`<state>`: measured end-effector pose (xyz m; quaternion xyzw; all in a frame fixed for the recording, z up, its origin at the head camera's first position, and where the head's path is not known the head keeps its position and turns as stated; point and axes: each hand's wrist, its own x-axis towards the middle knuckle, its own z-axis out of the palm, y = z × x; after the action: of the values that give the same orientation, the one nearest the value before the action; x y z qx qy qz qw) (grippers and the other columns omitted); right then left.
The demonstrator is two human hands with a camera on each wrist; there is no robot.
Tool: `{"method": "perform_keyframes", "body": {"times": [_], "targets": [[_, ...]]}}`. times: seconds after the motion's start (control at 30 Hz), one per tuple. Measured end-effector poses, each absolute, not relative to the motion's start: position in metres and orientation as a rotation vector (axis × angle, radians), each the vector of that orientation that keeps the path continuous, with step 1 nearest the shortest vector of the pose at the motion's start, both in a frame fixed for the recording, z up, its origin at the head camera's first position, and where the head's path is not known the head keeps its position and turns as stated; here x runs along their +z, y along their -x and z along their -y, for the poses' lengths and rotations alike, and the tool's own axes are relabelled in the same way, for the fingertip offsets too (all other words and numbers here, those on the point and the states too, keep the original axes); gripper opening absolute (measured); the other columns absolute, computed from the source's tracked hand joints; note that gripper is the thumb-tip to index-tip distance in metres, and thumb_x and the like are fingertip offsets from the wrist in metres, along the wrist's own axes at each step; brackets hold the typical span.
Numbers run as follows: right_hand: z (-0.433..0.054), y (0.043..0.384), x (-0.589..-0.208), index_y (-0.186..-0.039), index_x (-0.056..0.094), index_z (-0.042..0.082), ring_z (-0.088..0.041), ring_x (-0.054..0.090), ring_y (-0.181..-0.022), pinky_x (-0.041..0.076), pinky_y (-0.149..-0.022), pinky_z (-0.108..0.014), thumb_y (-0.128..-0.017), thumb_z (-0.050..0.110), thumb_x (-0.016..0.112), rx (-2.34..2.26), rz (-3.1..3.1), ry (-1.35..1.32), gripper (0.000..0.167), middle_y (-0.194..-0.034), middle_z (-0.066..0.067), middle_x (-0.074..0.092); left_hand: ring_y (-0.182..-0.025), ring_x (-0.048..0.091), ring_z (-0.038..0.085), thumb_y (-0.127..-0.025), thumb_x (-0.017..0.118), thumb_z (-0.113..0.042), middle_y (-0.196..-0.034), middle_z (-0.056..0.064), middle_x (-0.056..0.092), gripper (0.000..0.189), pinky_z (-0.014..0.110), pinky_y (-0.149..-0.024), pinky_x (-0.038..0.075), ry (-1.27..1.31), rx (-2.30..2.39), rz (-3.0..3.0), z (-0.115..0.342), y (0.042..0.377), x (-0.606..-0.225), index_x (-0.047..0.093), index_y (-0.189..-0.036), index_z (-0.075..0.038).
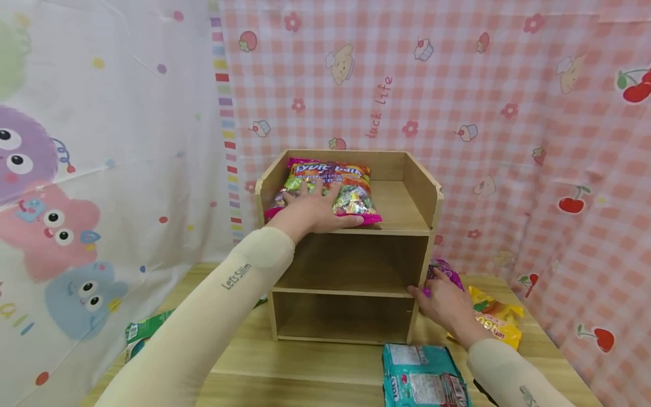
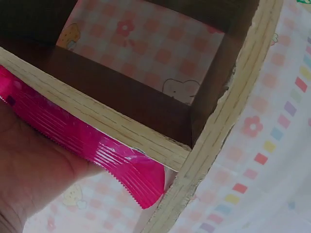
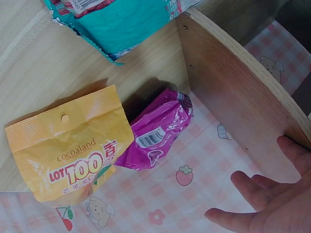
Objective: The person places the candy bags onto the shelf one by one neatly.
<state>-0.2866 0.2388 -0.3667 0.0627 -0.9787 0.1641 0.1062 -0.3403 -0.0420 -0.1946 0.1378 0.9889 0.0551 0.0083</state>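
Note:
A bright bag of fruit chew candy (image 1: 330, 172) lies on the top level of a small wooden shelf (image 1: 346, 293), toward its left side. My left hand (image 1: 312, 212) rests on the bag with fingers spread. The left wrist view shows the bag's pink sealed edge (image 2: 99, 145) along the board's front edge, beside the palm (image 2: 34, 174). At the shelf's right side, my right hand (image 1: 450, 305) has its fingers extended by the side panel (image 3: 243, 87). It holds nothing. A purple bag (image 3: 158, 131) lies behind that hand in the head view, apart from it in the right wrist view.
Right of the shelf lies a yellow mango candy bag (image 1: 500, 316). A teal pack (image 1: 424, 376) lies on the table (image 1: 285, 367) in front. A green pack (image 1: 147, 330) is at the left, partly behind my left arm. Printed curtains (image 1: 483, 169) hang behind and at both sides.

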Motion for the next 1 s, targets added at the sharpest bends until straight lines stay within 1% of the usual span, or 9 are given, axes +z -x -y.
{"method": "perform_keyframes", "body": {"times": [0.13, 0.27, 0.37, 0.47, 0.53, 0.67, 0.83, 0.9, 1.0], "targets": [[-0.241, 0.287, -0.367, -0.107, 0.073, 0.001, -0.047, 0.030, -0.140, 0.028, -0.098, -0.077, -0.098, 0.051, 0.053, 0.473, 2.886, -0.181, 0.054, -0.147, -0.032, 0.040, -0.146, -0.008, 0.049, -0.082, 0.036, -0.087, -0.165, 0.015, -0.004, 0.102, 0.077, -0.106, 0.002, -0.471, 0.218, -3.085, 0.043, 0.341, -0.194, 0.003, -0.161, -0.031], [-0.240, 0.286, -0.368, -0.108, 0.073, 0.000, -0.047, 0.030, -0.140, 0.028, -0.098, -0.077, -0.098, 0.050, 0.053, 0.468, 2.886, -0.185, 0.054, -0.147, -0.032, 0.040, -0.148, -0.004, 0.046, -0.082, 0.042, -0.085, -0.165, 0.014, 0.000, 0.102, 0.074, -0.108, 0.001, -0.512, 0.180, -3.066, 0.053, 0.340, -0.188, 0.005, -0.161, -0.031], [-0.238, 0.286, -0.366, -0.109, 0.072, 0.000, -0.047, 0.031, -0.140, 0.027, -0.098, -0.078, -0.098, 0.049, 0.053, 0.470, 2.877, -0.190, 0.054, -0.147, -0.031, 0.041, -0.149, 0.003, 0.043, -0.089, 0.046, -0.075, -0.165, 0.014, 0.003, 0.092, 0.071, -0.111, 0.005, -0.525, 0.110, -3.072, 0.061, 0.340, -0.183, 0.009, -0.161, -0.030], [-0.237, 0.287, -0.365, -0.110, 0.072, 0.000, -0.047, 0.031, -0.140, 0.026, -0.098, -0.078, -0.098, 0.049, 0.054, 0.468, 2.871, -0.187, 0.053, -0.147, -0.031, 0.041, -0.148, 0.010, 0.043, -0.097, 0.045, -0.063, -0.165, 0.015, 0.006, 0.079, 0.065, -0.114, 0.013, -0.551, 0.081, -3.080, 0.066, 0.342, -0.181, 0.012, -0.160, -0.029], [-0.237, 0.287, -0.364, -0.110, 0.072, 0.000, -0.047, 0.031, -0.139, 0.026, -0.097, -0.078, -0.098, 0.049, 0.054, 0.465, 2.872, -0.186, 0.054, -0.147, -0.031, 0.040, -0.148, 0.012, 0.043, -0.099, 0.042, -0.060, -0.165, 0.016, 0.007, 0.076, 0.063, -0.114, 0.019, -0.566, 0.079, -3.085, 0.068, 0.344, -0.181, 0.012, -0.160, -0.028], [-0.238, 0.288, -0.364, -0.112, 0.072, 0.000, -0.048, 0.031, -0.139, 0.027, -0.097, -0.078, -0.098, 0.051, 0.053, 0.456, 2.876, -0.187, 0.056, -0.146, -0.032, 0.040, -0.148, 0.012, 0.043, -0.099, 0.041, -0.062, -0.165, 0.015, 0.007, 0.076, 0.062, -0.114, 0.020, -0.587, 0.079, -3.096, 0.067, 0.346, -0.184, 0.011, -0.160, -0.028], [-0.238, 0.288, -0.366, -0.110, 0.073, 0.001, -0.047, 0.030, -0.140, 0.027, -0.097, -0.078, -0.099, 0.049, 0.053, 0.462, 2.883, -0.183, 0.054, -0.146, -0.032, 0.041, -0.149, 0.013, 0.040, -0.097, 0.048, -0.062, -0.165, 0.015, 0.010, 0.080, 0.063, -0.114, 0.017, -0.591, 0.121, -3.082, 0.070, 0.344, -0.184, 0.011, -0.160, -0.030], [-0.238, 0.287, -0.367, -0.108, 0.073, 0.000, -0.047, 0.031, -0.140, 0.027, -0.097, -0.078, -0.099, 0.049, 0.053, 0.465, 2.884, -0.183, 0.053, -0.146, -0.031, 0.042, -0.148, 0.017, 0.037, -0.097, 0.051, -0.058, -0.164, 0.015, 0.016, 0.079, 0.062, -0.115, 0.018, -0.605, 0.114, -3.088, 0.072, 0.343, -0.183, 0.015, -0.160, -0.027], [-0.238, 0.288, -0.367, -0.106, 0.074, 0.000, -0.046, 0.032, -0.139, 0.029, -0.097, -0.077, -0.099, 0.048, 0.054, 0.457, 2.871, -0.197, 0.052, -0.144, -0.031, 0.044, -0.145, 0.029, 0.033, -0.098, 0.053, -0.052, -0.159, 0.014, 0.031, 0.072, 0.055, -0.115, 0.024, -0.638, 0.075, -3.130, 0.073, 0.342, -0.181, 0.027, -0.158, -0.021]]}}
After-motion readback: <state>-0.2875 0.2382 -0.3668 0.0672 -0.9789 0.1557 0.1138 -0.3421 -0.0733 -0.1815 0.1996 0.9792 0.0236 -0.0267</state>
